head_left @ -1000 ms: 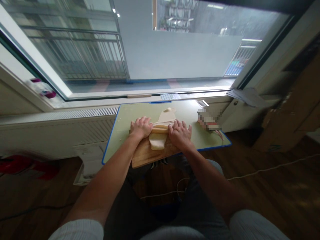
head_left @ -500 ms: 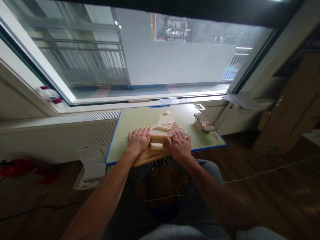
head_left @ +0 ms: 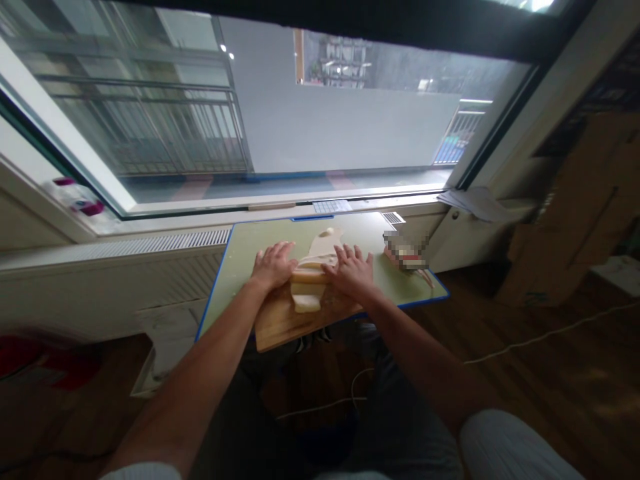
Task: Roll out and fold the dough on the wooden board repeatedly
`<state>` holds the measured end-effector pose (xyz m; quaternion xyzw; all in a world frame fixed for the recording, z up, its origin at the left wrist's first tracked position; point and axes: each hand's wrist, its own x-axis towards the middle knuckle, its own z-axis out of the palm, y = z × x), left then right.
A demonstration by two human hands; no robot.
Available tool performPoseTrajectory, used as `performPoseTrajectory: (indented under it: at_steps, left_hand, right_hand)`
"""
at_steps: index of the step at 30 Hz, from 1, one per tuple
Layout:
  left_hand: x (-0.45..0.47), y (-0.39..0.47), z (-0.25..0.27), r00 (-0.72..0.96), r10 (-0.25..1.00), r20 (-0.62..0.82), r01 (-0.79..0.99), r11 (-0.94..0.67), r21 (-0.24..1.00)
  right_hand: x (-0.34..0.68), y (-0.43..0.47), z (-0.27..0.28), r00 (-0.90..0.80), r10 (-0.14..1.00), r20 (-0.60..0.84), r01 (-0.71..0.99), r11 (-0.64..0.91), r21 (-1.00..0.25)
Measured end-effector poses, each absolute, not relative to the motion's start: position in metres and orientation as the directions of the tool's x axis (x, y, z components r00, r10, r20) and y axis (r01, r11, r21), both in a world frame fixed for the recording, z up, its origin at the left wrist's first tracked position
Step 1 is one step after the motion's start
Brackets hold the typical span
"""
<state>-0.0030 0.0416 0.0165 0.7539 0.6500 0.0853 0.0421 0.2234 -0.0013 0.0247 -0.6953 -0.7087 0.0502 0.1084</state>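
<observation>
Left hand (head_left: 273,266) and right hand (head_left: 351,269) flat, fingers spread, I see both pressing a rolling pin (head_left: 309,276) across dough (head_left: 313,267) on the board (head_left: 280,320).

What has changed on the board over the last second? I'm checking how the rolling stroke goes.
Both hands, left hand and right hand, now lie flatter with fingers stretched out over the rolling pin; half a second ago they were curled on it, nearer the board's front edge. More dough shows in front of the pin than then. The wooden board and green mat stayed put.
</observation>
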Motion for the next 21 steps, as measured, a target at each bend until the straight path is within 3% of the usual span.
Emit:
performPoseTrajectory:
  at_steps: [6,14,21]
  left_hand:
    - [0.003,0.077,0.012,0.087,0.995,-0.05,0.98,-0.077,0.186]
    - [0.011,0.094,0.017,0.1,0.994,-0.031,0.983,-0.094,0.158]
    - [0.01,0.091,0.016,0.11,0.988,-0.112,0.983,-0.091,0.16]
  right_hand:
    - [0.224,0.027,0.025,0.042,0.998,-0.045,0.952,-0.054,-0.3]
    - [0.227,0.053,0.021,0.116,0.993,-0.027,0.935,-0.119,-0.334]
    - [0.225,0.042,0.023,0.113,0.993,-0.03,0.939,-0.117,-0.324]
